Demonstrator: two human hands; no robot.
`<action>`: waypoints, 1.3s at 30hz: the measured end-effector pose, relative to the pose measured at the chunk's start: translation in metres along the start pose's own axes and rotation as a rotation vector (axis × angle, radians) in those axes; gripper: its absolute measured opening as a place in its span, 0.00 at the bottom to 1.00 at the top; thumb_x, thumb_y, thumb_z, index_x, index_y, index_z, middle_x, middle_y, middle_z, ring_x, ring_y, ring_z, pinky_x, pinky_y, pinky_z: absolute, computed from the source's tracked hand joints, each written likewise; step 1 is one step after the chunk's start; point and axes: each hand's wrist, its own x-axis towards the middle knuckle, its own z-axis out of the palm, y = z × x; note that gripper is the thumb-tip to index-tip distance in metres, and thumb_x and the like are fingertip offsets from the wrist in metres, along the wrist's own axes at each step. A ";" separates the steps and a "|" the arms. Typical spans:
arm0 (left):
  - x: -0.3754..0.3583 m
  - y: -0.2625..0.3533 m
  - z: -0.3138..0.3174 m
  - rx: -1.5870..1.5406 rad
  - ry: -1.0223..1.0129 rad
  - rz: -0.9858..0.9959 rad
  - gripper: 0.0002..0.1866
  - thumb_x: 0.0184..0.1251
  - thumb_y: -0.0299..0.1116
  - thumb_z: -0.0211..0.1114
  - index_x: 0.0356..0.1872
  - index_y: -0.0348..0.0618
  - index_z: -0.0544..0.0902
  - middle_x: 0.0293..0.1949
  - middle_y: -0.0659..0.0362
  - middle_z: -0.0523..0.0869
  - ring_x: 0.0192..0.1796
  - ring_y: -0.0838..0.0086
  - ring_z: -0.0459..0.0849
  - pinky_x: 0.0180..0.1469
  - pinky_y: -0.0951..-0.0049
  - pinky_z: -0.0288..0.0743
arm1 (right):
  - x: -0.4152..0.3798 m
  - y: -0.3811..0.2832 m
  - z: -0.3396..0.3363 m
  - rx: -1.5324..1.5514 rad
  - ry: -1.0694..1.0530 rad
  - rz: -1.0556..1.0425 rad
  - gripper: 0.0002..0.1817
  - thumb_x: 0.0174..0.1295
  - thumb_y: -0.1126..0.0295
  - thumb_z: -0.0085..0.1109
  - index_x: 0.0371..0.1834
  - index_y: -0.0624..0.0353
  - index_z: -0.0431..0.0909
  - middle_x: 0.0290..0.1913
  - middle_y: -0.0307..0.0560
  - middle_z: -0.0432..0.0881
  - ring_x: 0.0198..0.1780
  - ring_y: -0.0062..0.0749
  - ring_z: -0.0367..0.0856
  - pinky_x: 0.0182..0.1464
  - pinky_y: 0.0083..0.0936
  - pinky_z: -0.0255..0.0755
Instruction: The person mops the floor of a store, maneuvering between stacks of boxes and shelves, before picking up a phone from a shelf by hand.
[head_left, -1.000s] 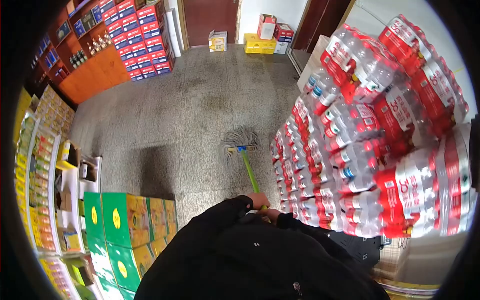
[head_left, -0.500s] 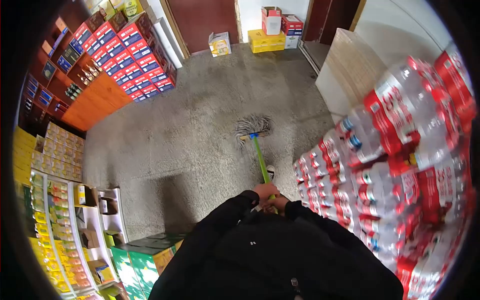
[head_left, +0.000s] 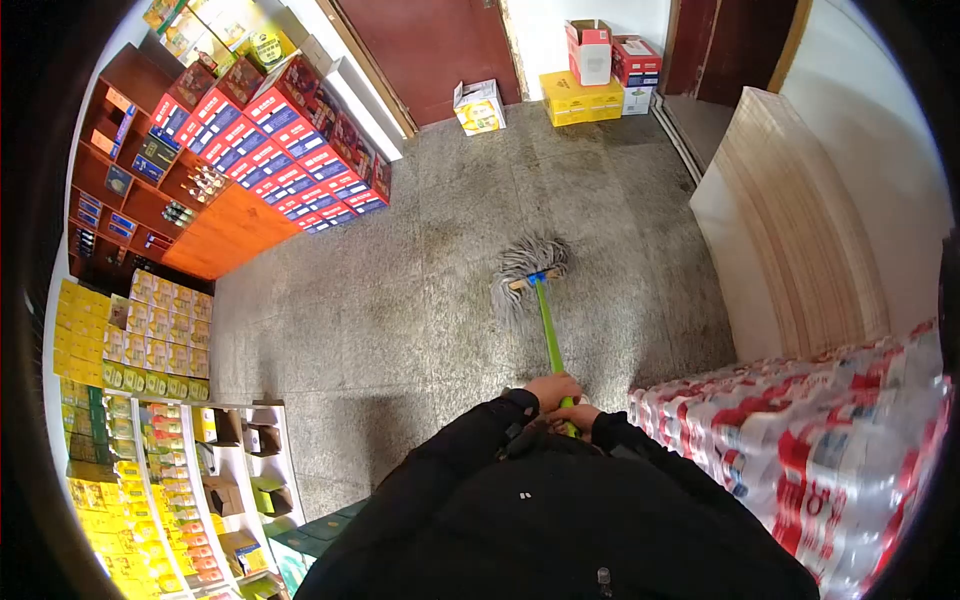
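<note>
A string mop (head_left: 551,335) with a green handle and a blue clamp slants away from my body. Its grey strands lie spread on the grey floor (head_left: 430,290). My left hand (head_left: 553,390), coming out of a black sleeve, is wrapped round the handle. Just below it, closer to my chest, my right hand (head_left: 580,416) is also closed on the same handle. Both hands are close together in front of my black jacket (head_left: 560,510).
Wrapped packs of bottles (head_left: 790,430) are piled at the right, near a tall leaning board stack (head_left: 800,210). Red and blue cartons (head_left: 290,150) rise at the left back. White shelves (head_left: 225,470) stand at lower left. A yellow box (head_left: 582,100) sits by the back wall.
The view has shifted, so the room's boxes sit further right in the picture and the bottle packs lower. The mop head's strands have swung out to the left. Both hands keep their hold.
</note>
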 end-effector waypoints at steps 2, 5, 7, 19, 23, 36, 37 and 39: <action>0.013 -0.010 -0.032 0.047 -0.018 0.030 0.20 0.34 0.25 0.66 0.35 0.48 0.74 0.39 0.58 0.74 0.46 0.61 0.72 0.46 0.66 0.69 | 0.002 -0.029 0.006 -0.059 -0.056 -0.022 0.03 0.54 0.77 0.54 0.31 0.63 0.71 0.20 0.37 0.71 0.18 0.18 0.68 0.18 0.11 0.62; 0.035 -0.040 -0.076 0.068 -0.116 -0.005 0.18 0.33 0.25 0.66 0.32 0.47 0.75 0.38 0.57 0.74 0.46 0.61 0.72 0.46 0.65 0.68 | 0.010 -0.081 0.025 -0.120 0.092 -0.025 0.04 0.54 0.74 0.55 0.28 0.60 0.71 0.18 0.34 0.67 0.15 0.16 0.64 0.16 0.08 0.57; 0.057 -0.097 -0.074 0.036 -0.018 -0.010 0.15 0.37 0.27 0.65 0.32 0.47 0.75 0.36 0.57 0.76 0.47 0.61 0.72 0.46 0.64 0.69 | 0.018 -0.120 0.033 -0.166 0.135 -0.047 0.04 0.54 0.73 0.56 0.28 0.60 0.71 0.18 0.34 0.67 0.15 0.16 0.64 0.16 0.08 0.57; 0.116 -0.306 -0.264 0.173 -0.190 -0.030 0.10 0.44 0.35 0.62 0.31 0.47 0.79 0.34 0.55 0.80 0.42 0.59 0.77 0.40 0.59 0.71 | 0.112 -0.363 0.146 -0.386 0.360 0.010 0.11 0.54 0.65 0.58 0.34 0.61 0.76 0.29 0.39 0.77 0.26 0.21 0.75 0.27 0.17 0.69; 0.102 -0.346 -0.314 0.102 -0.044 -0.027 0.10 0.44 0.34 0.61 0.31 0.46 0.78 0.33 0.54 0.80 0.40 0.57 0.78 0.38 0.60 0.71 | 0.174 -0.414 0.141 -0.527 0.235 -0.022 0.15 0.54 0.72 0.57 0.46 0.56 0.70 0.33 0.41 0.78 0.29 0.22 0.78 0.28 0.17 0.73; 0.108 -0.546 -0.454 -0.017 0.347 -0.125 0.11 0.45 0.29 0.60 0.33 0.46 0.76 0.34 0.54 0.77 0.40 0.57 0.75 0.41 0.62 0.69 | 0.319 -0.634 0.214 -0.463 0.009 0.258 0.07 0.53 0.70 0.55 0.24 0.62 0.73 0.21 0.40 0.73 0.23 0.26 0.71 0.27 0.23 0.66; 0.112 -0.563 -0.473 -0.024 0.352 -0.142 0.11 0.45 0.29 0.60 0.33 0.46 0.76 0.34 0.54 0.77 0.40 0.57 0.75 0.41 0.62 0.69 | 0.333 -0.665 0.225 -0.304 -0.088 0.398 0.07 0.54 0.70 0.54 0.23 0.61 0.72 0.20 0.40 0.72 0.22 0.26 0.71 0.26 0.22 0.66; 0.123 -0.603 -0.519 0.057 0.359 -0.346 0.09 0.48 0.30 0.58 0.34 0.48 0.75 0.34 0.54 0.76 0.40 0.57 0.75 0.39 0.62 0.70 | 0.360 -0.725 0.246 -0.153 -0.191 0.552 0.07 0.55 0.71 0.53 0.23 0.61 0.71 0.19 0.41 0.71 0.21 0.26 0.71 0.25 0.21 0.66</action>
